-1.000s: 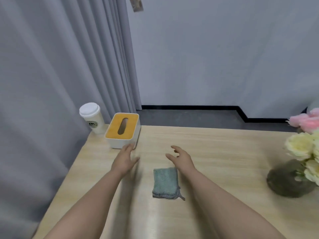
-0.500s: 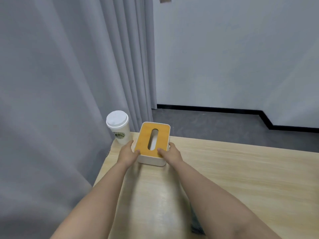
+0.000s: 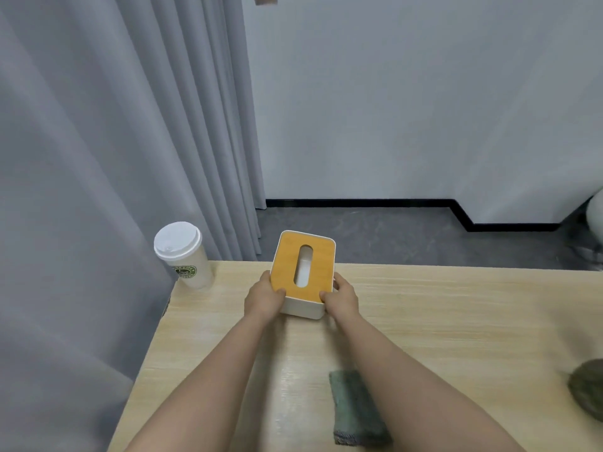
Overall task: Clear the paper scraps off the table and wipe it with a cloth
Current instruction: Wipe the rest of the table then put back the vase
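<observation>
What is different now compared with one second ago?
Both hands went forward from above the table: the left hand and right hand now grip the tissue box at its near corners. The cloth and the coffee cup stayed where they were on the table.

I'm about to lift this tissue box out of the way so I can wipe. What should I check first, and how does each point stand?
1. Both hands on the tissue box: ok. The left hand grips its near left corner, the right hand its near right corner.
2. Box level: cannot tell; its far end overhangs the far edge of the table.
3. Coffee cup out of the way: ok, it stands apart to the left with its lid on.
4. Cloth within reach: ok, it lies folded beside the right forearm.
5. Paper scraps cleared: cannot tell; none show, but the arms hide part of the tabletop.
</observation>
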The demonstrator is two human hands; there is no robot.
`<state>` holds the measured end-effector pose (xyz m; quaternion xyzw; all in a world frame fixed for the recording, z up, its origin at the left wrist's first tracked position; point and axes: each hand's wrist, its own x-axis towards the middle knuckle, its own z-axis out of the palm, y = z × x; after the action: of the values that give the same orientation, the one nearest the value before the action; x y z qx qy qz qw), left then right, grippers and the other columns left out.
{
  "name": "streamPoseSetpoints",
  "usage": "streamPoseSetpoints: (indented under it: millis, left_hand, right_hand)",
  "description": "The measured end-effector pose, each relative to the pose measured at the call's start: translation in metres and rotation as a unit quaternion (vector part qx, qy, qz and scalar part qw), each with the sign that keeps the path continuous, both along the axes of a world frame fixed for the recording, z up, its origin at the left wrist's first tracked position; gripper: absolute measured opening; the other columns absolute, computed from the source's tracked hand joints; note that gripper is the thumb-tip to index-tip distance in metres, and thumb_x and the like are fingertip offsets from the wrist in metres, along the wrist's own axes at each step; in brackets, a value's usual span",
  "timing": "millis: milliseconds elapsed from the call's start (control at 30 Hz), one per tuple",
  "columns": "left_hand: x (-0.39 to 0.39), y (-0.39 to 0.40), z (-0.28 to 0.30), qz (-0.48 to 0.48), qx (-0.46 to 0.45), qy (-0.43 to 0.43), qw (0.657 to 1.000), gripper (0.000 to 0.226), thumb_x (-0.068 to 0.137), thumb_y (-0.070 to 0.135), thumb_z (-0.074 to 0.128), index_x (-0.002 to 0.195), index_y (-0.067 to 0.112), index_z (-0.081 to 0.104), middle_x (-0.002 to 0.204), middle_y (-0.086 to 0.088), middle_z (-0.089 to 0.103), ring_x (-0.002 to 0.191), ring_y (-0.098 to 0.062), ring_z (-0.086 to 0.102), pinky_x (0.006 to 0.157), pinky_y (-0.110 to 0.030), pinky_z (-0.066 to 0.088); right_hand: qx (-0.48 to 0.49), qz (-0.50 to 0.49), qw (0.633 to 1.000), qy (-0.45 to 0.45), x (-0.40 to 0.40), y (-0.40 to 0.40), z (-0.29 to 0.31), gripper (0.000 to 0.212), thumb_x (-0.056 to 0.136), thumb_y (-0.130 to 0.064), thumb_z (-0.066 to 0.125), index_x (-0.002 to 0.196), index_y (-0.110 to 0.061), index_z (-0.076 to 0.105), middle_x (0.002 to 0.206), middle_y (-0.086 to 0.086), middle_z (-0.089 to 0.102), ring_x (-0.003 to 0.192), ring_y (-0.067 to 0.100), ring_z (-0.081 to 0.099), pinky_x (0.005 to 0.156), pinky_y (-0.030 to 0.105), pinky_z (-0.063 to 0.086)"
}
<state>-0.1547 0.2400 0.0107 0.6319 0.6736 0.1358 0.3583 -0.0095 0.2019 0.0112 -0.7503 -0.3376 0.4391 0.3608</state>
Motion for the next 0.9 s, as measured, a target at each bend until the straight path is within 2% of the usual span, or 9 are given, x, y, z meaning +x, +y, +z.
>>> streamPoseSetpoints:
  millis: [100, 200, 367, 500, 567, 667, 800, 900]
  left_hand:
    - [0.048, -0.016, 0.001, -0.042, 0.020, 0.004, 0.999, 0.033, 0.093, 0.026, 0.050, 0.124, 0.016, 0.046, 0.118, -0.006, 0.060, 0.108, -0.028, 0.056, 0.076, -0.029, 0.036]
    - [0.099, -0.034, 0.001, -0.088, 0.018, 0.002, 0.996, 0.032, 0.094, 0.029, 0.051, 0.123, 0.016, 0.045, 0.118, -0.006, 0.060, 0.108, -0.028, 0.056, 0.075, -0.029, 0.035]
    - [0.183, -0.069, -0.002, -0.169, -0.007, -0.029, 0.985, 0.040, 0.095, 0.035, 0.050, 0.131, 0.019, 0.041, 0.128, -0.003, 0.056, 0.115, -0.025, 0.053, 0.089, -0.033, 0.042]
    - [0.235, -0.101, -0.001, -0.215, -0.023, -0.060, 0.975, 0.042, 0.095, 0.034, 0.050, 0.134, 0.018, 0.041, 0.131, -0.004, 0.055, 0.118, -0.026, 0.052, 0.092, -0.032, 0.041]
    - [0.253, -0.114, -0.002, -0.223, -0.031, -0.066, 0.972, 0.041, 0.095, 0.033, 0.051, 0.132, 0.018, 0.043, 0.130, -0.004, 0.056, 0.118, -0.026, 0.052, 0.092, -0.032, 0.041]
    - [0.270, -0.126, -0.004, -0.226, -0.044, -0.076, 0.970, 0.040, 0.093, 0.031, 0.054, 0.130, 0.018, 0.045, 0.127, -0.004, 0.058, 0.116, -0.026, 0.053, 0.093, -0.033, 0.043]
    - [0.281, -0.134, -0.006, -0.241, -0.046, -0.071, 0.967, 0.040, 0.093, 0.031, 0.054, 0.130, 0.016, 0.046, 0.127, -0.005, 0.058, 0.116, -0.026, 0.053, 0.091, -0.031, 0.042]
    - [0.282, -0.138, -0.009, -0.240, -0.048, -0.076, 0.967, 0.045, 0.093, 0.031, 0.055, 0.134, 0.017, 0.043, 0.129, -0.003, 0.057, 0.118, -0.024, 0.052, 0.089, -0.029, 0.040]
  right_hand:
    - [0.009, -0.040, 0.999, -0.012, 0.045, -0.021, 0.003, 0.054, 0.085, 0.003, 0.049, 0.133, -0.020, 0.049, 0.119, 0.001, 0.063, 0.090, 0.012, 0.054, 0.073, 0.021, 0.039]
    - [0.014, -0.086, 0.996, -0.021, 0.093, -0.047, 0.004, 0.053, 0.084, 0.004, 0.047, 0.130, -0.022, 0.051, 0.118, 0.001, 0.063, 0.092, 0.015, 0.056, 0.077, 0.025, 0.044]
    - [0.004, -0.150, 0.988, -0.039, 0.174, -0.099, 0.005, 0.048, 0.087, 0.000, 0.047, 0.128, -0.023, 0.052, 0.113, -0.007, 0.060, 0.095, 0.016, 0.056, 0.079, 0.027, 0.045]
    - [-0.007, -0.185, 0.981, -0.062, 0.225, -0.137, 0.005, 0.048, 0.086, 0.001, 0.045, 0.124, -0.025, 0.054, 0.112, -0.001, 0.063, 0.098, 0.021, 0.058, 0.084, 0.033, 0.049]
    - [-0.013, -0.201, 0.977, -0.068, 0.244, -0.150, 0.006, 0.047, 0.086, 0.001, 0.044, 0.123, -0.026, 0.054, 0.111, -0.001, 0.062, 0.098, 0.021, 0.057, 0.086, 0.035, 0.049]
    - [-0.025, -0.216, 0.974, -0.067, 0.260, -0.167, 0.006, 0.043, 0.087, 0.001, 0.044, 0.121, -0.024, 0.054, 0.105, -0.002, 0.057, 0.093, 0.018, 0.052, 0.084, 0.031, 0.046]
    - [-0.030, -0.218, 0.973, -0.074, 0.271, -0.180, 0.000, 0.048, 0.086, 0.002, 0.043, 0.127, -0.022, 0.051, 0.119, 0.003, 0.059, 0.096, 0.020, 0.052, 0.084, 0.031, 0.045]
    - [-0.026, -0.218, 0.973, -0.072, 0.271, -0.186, -0.008, 0.050, 0.088, 0.002, 0.042, 0.132, -0.022, 0.047, 0.113, 0.000, 0.057, 0.093, 0.017, 0.050, 0.079, 0.027, 0.041]
